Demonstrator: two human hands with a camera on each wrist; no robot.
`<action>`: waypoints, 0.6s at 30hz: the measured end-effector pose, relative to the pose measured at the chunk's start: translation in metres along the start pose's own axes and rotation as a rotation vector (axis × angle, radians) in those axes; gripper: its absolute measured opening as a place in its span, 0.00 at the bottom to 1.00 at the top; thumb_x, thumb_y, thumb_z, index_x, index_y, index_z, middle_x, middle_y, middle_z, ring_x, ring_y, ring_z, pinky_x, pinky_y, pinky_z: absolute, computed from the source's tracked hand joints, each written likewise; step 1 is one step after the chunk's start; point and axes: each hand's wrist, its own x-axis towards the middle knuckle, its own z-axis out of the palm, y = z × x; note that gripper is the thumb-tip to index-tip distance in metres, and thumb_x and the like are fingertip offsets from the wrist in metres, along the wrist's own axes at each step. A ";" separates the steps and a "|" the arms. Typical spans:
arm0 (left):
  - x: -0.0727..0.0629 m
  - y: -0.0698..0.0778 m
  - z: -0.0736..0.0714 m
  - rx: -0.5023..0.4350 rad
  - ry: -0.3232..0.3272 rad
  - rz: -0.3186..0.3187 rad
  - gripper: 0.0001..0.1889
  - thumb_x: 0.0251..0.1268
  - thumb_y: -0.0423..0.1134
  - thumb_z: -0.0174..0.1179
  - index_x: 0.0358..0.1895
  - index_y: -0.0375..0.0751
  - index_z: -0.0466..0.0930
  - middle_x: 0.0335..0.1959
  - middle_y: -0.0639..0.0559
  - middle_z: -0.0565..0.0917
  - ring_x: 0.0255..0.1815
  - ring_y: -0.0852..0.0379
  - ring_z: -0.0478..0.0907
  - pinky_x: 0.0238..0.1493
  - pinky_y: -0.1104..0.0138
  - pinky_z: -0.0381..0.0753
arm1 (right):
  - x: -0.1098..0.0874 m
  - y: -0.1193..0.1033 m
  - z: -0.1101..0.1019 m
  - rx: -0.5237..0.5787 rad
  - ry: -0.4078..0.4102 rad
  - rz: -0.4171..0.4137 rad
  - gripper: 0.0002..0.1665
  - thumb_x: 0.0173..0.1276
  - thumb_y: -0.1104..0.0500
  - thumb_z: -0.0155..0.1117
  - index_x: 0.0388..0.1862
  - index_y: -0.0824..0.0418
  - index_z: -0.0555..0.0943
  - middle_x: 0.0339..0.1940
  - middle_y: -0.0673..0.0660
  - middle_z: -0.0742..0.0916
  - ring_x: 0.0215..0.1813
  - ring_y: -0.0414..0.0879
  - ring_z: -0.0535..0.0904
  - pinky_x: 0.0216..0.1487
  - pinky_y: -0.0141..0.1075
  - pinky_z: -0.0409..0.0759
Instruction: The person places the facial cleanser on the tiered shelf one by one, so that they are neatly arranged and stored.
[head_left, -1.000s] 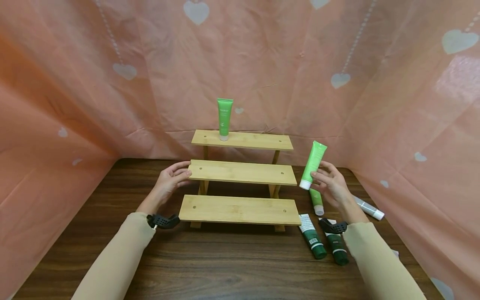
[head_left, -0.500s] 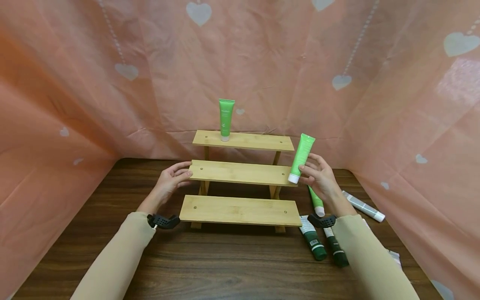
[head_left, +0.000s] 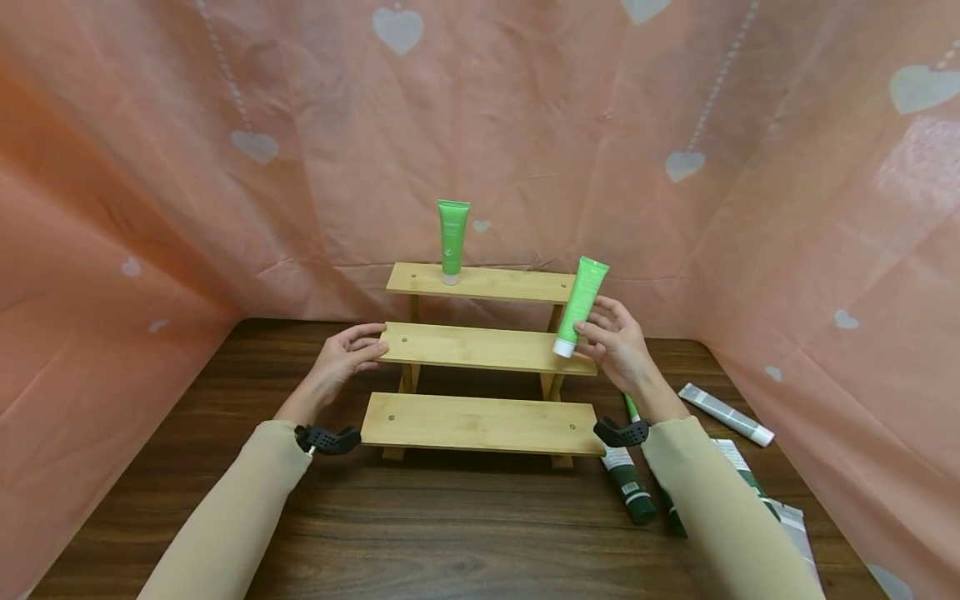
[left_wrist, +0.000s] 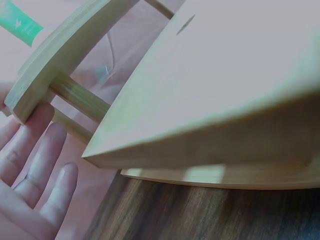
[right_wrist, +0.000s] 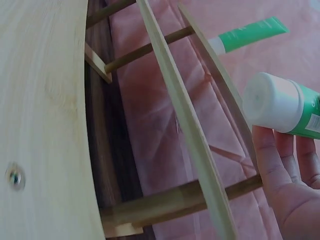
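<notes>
Head view: I see a three-step bamboo shelf standing on a dark wooden table, with a pink heart-print backdrop behind it and on both sides.
Right hand: my right hand pinches a light green tube between thumb and fingers, which are curled around its lower half.
Tube position: the held tube is tilted, white cap down, at the right end of the shelf. Its cap is just above the right end of the middle step, and I cannot tell whether it touches the wood.
Right wrist view: the white cap faces the camera, with the fingers under the tube body.
Left hand: my left hand rests against the left end of the middle step, fingers nearly straight and holding nothing.
Left wrist view: the straight fingers lie beside the step edges, close to the wood.
Top step: a second green tube stands upright on its cap near the left end.
Table, right side: two dark green tubes lie beside the shelf's right foot, partly hidden by my sleeve. A white tube lies further right, near the backdrop.
</notes>
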 end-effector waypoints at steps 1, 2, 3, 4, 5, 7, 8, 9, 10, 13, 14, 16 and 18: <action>0.000 0.000 0.000 0.009 0.003 -0.001 0.30 0.58 0.42 0.65 0.63 0.37 0.68 0.47 0.44 0.79 0.42 0.59 0.79 0.55 0.48 0.71 | 0.001 0.000 0.002 0.003 0.000 -0.001 0.30 0.64 0.72 0.59 0.61 0.58 0.61 0.52 0.59 0.74 0.48 0.48 0.77 0.40 0.41 0.82; 0.000 0.000 0.000 0.017 0.005 -0.001 0.30 0.57 0.43 0.66 0.63 0.38 0.68 0.46 0.45 0.80 0.42 0.59 0.79 0.55 0.49 0.72 | 0.002 0.000 0.004 0.000 0.001 -0.001 0.30 0.64 0.72 0.59 0.61 0.57 0.62 0.52 0.59 0.74 0.47 0.48 0.77 0.40 0.41 0.82; 0.000 0.001 0.000 0.024 0.007 -0.002 0.30 0.57 0.43 0.66 0.62 0.38 0.69 0.46 0.46 0.80 0.42 0.58 0.79 0.54 0.49 0.72 | 0.003 0.000 0.006 -0.002 0.001 -0.003 0.30 0.63 0.72 0.59 0.61 0.57 0.62 0.51 0.59 0.74 0.47 0.48 0.77 0.40 0.41 0.82; 0.000 0.001 -0.001 0.025 0.008 -0.004 0.30 0.56 0.44 0.66 0.62 0.38 0.69 0.45 0.47 0.80 0.42 0.58 0.79 0.54 0.50 0.72 | 0.004 0.000 0.007 -0.003 -0.001 -0.005 0.30 0.63 0.72 0.60 0.61 0.57 0.62 0.51 0.60 0.74 0.47 0.48 0.76 0.40 0.41 0.82; 0.000 0.001 -0.001 0.025 0.009 -0.005 0.30 0.56 0.44 0.67 0.62 0.39 0.69 0.45 0.47 0.81 0.43 0.58 0.79 0.54 0.50 0.73 | 0.005 0.000 0.009 -0.005 -0.001 -0.007 0.31 0.63 0.71 0.60 0.62 0.57 0.62 0.51 0.60 0.74 0.47 0.48 0.76 0.40 0.40 0.82; -0.001 0.000 -0.001 0.021 0.007 -0.005 0.31 0.56 0.44 0.67 0.62 0.39 0.69 0.46 0.47 0.80 0.43 0.58 0.79 0.54 0.50 0.72 | 0.008 0.000 0.012 -0.010 0.000 -0.009 0.31 0.63 0.71 0.61 0.62 0.57 0.62 0.50 0.60 0.74 0.47 0.48 0.76 0.41 0.40 0.82; -0.001 0.000 -0.002 0.020 0.004 -0.007 0.31 0.56 0.44 0.67 0.62 0.39 0.69 0.47 0.46 0.80 0.43 0.58 0.79 0.55 0.50 0.72 | 0.009 0.000 0.014 -0.017 0.005 -0.010 0.32 0.62 0.70 0.62 0.62 0.57 0.62 0.50 0.60 0.74 0.47 0.48 0.76 0.41 0.40 0.82; -0.001 0.000 -0.002 0.019 0.002 -0.009 0.31 0.56 0.44 0.66 0.63 0.39 0.69 0.48 0.45 0.79 0.44 0.58 0.79 0.55 0.50 0.72 | 0.011 0.000 0.016 -0.018 0.008 -0.012 0.32 0.62 0.70 0.62 0.62 0.57 0.62 0.50 0.60 0.74 0.47 0.48 0.76 0.41 0.40 0.82; -0.001 0.000 -0.002 0.016 0.000 -0.010 0.31 0.56 0.44 0.66 0.63 0.39 0.69 0.49 0.43 0.79 0.44 0.58 0.79 0.55 0.50 0.72 | 0.012 -0.001 0.018 -0.018 0.013 -0.013 0.32 0.62 0.70 0.63 0.62 0.57 0.62 0.49 0.60 0.74 0.47 0.48 0.76 0.41 0.40 0.82; -0.001 0.000 -0.002 0.010 -0.004 -0.013 0.30 0.57 0.43 0.66 0.63 0.38 0.68 0.51 0.40 0.77 0.44 0.59 0.79 0.56 0.51 0.72 | 0.016 -0.002 0.024 -0.013 0.027 -0.015 0.32 0.61 0.70 0.64 0.61 0.57 0.63 0.49 0.60 0.74 0.46 0.48 0.76 0.42 0.40 0.82; -0.002 0.001 -0.001 0.011 -0.005 -0.014 0.30 0.58 0.42 0.65 0.63 0.38 0.68 0.51 0.40 0.77 0.44 0.59 0.79 0.56 0.51 0.72 | 0.017 -0.002 0.025 -0.012 0.032 -0.017 0.32 0.60 0.71 0.64 0.60 0.57 0.63 0.49 0.60 0.74 0.46 0.48 0.77 0.42 0.40 0.82; -0.002 0.002 -0.001 0.006 -0.005 -0.015 0.30 0.58 0.42 0.65 0.63 0.38 0.68 0.51 0.39 0.77 0.44 0.59 0.79 0.55 0.52 0.72 | 0.020 -0.002 0.028 -0.007 0.040 -0.022 0.32 0.60 0.71 0.64 0.61 0.58 0.63 0.49 0.60 0.74 0.45 0.48 0.77 0.42 0.40 0.82; -0.001 0.002 -0.001 0.006 -0.009 -0.016 0.30 0.58 0.41 0.65 0.64 0.38 0.68 0.51 0.40 0.77 0.44 0.59 0.79 0.56 0.51 0.72 | 0.023 -0.002 0.030 -0.010 0.046 -0.025 0.33 0.61 0.70 0.64 0.62 0.58 0.62 0.48 0.60 0.75 0.45 0.49 0.78 0.42 0.41 0.82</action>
